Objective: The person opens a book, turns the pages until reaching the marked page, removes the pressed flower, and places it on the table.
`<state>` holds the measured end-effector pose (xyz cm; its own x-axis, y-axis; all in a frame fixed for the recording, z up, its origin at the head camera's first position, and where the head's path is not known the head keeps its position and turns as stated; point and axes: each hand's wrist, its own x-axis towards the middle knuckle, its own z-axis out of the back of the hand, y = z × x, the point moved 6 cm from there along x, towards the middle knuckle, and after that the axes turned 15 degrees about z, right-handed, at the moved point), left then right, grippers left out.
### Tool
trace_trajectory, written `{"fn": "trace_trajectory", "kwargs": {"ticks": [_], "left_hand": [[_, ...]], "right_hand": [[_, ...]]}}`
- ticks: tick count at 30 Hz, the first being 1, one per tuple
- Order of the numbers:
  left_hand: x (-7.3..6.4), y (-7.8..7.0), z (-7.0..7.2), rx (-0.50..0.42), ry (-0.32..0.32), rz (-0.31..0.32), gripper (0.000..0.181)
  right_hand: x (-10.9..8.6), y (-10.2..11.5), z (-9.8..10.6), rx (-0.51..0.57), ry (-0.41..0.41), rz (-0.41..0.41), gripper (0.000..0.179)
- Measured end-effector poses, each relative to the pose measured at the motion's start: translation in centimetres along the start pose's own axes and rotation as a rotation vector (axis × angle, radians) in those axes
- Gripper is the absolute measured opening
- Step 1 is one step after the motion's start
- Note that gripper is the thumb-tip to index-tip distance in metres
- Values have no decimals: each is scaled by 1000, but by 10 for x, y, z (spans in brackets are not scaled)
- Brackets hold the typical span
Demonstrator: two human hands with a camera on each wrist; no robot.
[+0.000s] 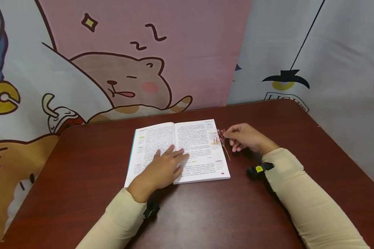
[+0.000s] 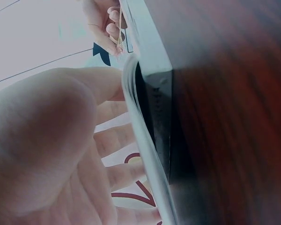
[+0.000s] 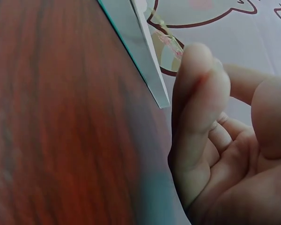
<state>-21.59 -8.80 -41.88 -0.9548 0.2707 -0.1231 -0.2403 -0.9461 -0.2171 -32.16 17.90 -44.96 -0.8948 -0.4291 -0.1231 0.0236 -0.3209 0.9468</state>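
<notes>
The left hand (image 1: 163, 166) is lying flat, fingers straight, pressing the open white paperback book (image 1: 177, 150) near the far edge of the dark red wooden worktop (image 1: 81, 173); the right hand (image 1: 246, 138) is pinching a brittle pink dried flower sprig (image 1: 221, 138), which could crumble if squeezed harder.

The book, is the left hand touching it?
Touching. The head view shows the left hand lying flat, fingers straight, across the open book near its spine; the left wrist view shows the fingers against the pages.
</notes>
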Motion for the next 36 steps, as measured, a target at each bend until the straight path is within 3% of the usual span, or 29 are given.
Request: {"fn": "trace_trajectory", "kwargs": {"ticks": [20, 36], "left_hand": [[0, 0, 1, -11, 17, 5, 45], [0, -1, 0, -2, 8, 3, 44]], "right_hand": [[-7, -6, 24, -23, -88, -20, 35], [-9, -17, 29, -114, -51, -51, 31]]}}
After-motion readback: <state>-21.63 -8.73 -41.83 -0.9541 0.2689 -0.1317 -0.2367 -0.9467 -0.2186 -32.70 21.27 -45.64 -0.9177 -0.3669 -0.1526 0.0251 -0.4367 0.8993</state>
